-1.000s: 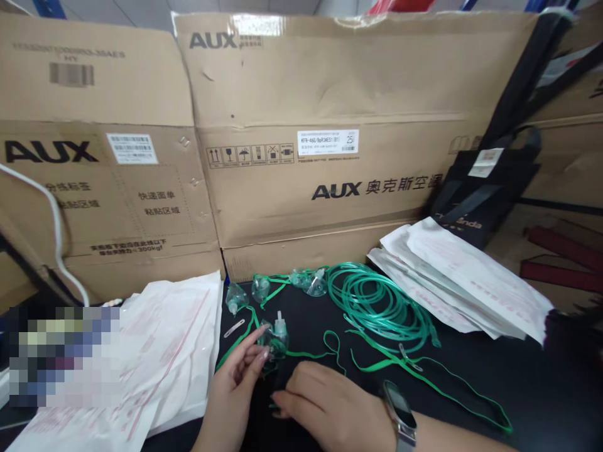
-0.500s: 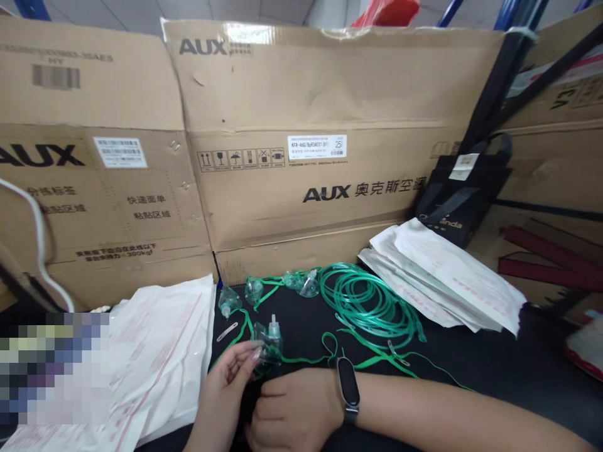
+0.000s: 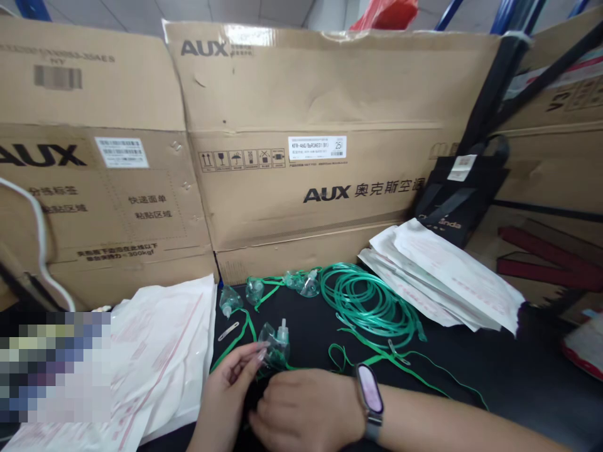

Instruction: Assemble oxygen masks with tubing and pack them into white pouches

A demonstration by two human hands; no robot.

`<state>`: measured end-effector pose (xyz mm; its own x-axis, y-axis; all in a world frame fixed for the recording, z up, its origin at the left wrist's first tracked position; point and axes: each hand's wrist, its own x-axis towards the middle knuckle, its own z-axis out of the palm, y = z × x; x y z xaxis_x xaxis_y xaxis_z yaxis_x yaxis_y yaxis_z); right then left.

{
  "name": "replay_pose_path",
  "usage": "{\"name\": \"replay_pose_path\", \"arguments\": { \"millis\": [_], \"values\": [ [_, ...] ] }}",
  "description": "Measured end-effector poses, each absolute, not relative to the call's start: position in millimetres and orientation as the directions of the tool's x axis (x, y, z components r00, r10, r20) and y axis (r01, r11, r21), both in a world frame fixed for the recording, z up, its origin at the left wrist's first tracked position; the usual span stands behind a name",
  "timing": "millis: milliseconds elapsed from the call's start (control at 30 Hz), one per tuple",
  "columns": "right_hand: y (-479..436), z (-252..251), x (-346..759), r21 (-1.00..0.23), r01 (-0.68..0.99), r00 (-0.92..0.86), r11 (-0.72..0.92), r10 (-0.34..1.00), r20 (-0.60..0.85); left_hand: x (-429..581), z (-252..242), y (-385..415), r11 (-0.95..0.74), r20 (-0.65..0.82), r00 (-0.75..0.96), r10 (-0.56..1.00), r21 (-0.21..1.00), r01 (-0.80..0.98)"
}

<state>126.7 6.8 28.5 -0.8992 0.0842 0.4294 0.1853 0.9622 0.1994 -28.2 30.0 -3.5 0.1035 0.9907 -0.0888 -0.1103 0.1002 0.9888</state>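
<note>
A clear oxygen mask (image 3: pixel 273 350) with an upright port is pinched at its left edge between the thumb and fingers of my left hand (image 3: pixel 230 380). Just below the mask, my right hand (image 3: pixel 306 405) is closed with its back towards me; whatever its curled fingers hold is hidden. A green elastic strap (image 3: pixel 346 359) trails rightwards from behind my right hand. Further back lie more small clear masks (image 3: pixel 230 301) with green straps. One pale slotted strip (image 3: pixel 228 331) is left of the held mask, and another (image 3: pixel 398 353) rests near the tubing.
Coiled green tubing (image 3: pixel 370 307) lies on the black table. White printed packets are piled at left (image 3: pixel 174 345) and at right (image 3: pixel 443 276). Large cardboard boxes (image 3: pixel 330 94) stand along the back, with a black bag (image 3: pixel 464 201) at the right. A wristband (image 3: pixel 370 392) is on my right wrist.
Both hands and the held mask have shifted slightly to the right. My right wrist has moved right and the wristband's screen has lit up. The green strap beside it has shifted.
</note>
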Motion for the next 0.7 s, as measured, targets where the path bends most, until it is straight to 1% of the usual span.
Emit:
{"name": "replay_pose_path", "arguments": {
  "millis": [33,67,100,133,167,200,233,267,300,400,500,567,700],
  "values": [
    [2.5,31.4,130.9,0.045,0.324,-0.824,0.945,0.259,0.503,-27.9,-4.6,30.4,0.091,-0.079,0.11,0.991,0.99,-0.11],
    [-1.1,34.3,135.0,-0.168,0.431,-0.697,0.886,0.445,0.562,-27.5,-5.7,30.7,0.079,-0.066,0.118,0.991,0.991,-0.109],
    [-3.5,36.9,138.8,-0.389,0.494,-0.535,0.777,0.625,0.569,-27.2,-6.8,30.9,0.063,-0.05,0.123,0.991,0.992,-0.109],
    [-4.8,39.4,142.1,-0.59,0.495,-0.378,0.638,0.769,0.515,-26.8,-7.7,30.7,0.048,-0.034,0.129,0.991,0.993,-0.108],
    [-5.1,41.6,145.0,-0.747,0.445,-0.259,0.494,0.869,0.421,-26.4,-8.3,30.3,0.04,-0.025,0.136,0.99,0.994,-0.104],
    [-4.8,43.6,147.3,-0.844,0.387,-0.194,0.37,0.928,0.318,-26.1,-8.5,29.6,0.037,-0.023,0.145,0.989,0.994,-0.099],
    [-4.2,45.5,149.2,-0.893,0.35,-0.176,0.284,0.956,0.235,-25.8,-8.4,28.7,0.037,-0.022,0.157,0.987,0.995,-0.092],
    [-3.8,47.2,150.6,-0.905,0.348,-0.188,0.246,0.964,0.189,-25.5,-8.0,27.7,0.033,-0.018,0.176,0.984,0.996,-0.084],
    [-3.8,48.6,151.6,-0.891,0.379,-0.21,0.251,0.961,0.181,-25.2,-7.2,26.7,0.023,-0.008,0.199,0.98,0.997,-0.073],
    [-7.1,51.3,153.1,-0.755,0.535,-0.266,0.379,0.924,0.275,-24.6,-3.5,23.5,-0.072,0.072,0.262,0.962,0.997,-0.012],
    [-12.4,51.8,152.9,-0.663,0.579,-0.326,0.474,0.88,0.344,-24.4,0.6,19.4,-0.186,0.161,0.292,0.943,0.98,0.063],
    [-14.7,51.3,151.9,-0.642,0.585,-0.345,0.495,0.869,0.355,-24.4,2.4,16.1,-0.232,0.193,0.3,0.934,0.968,0.098],
    [-15.8,48.1,148.7,-0.642,0.603,-0.322,0.473,0.881,0.346,-24.6,3.9,11.8,-0.265,0.218,0.305,0.927,0.957,0.12]
  ]
}}
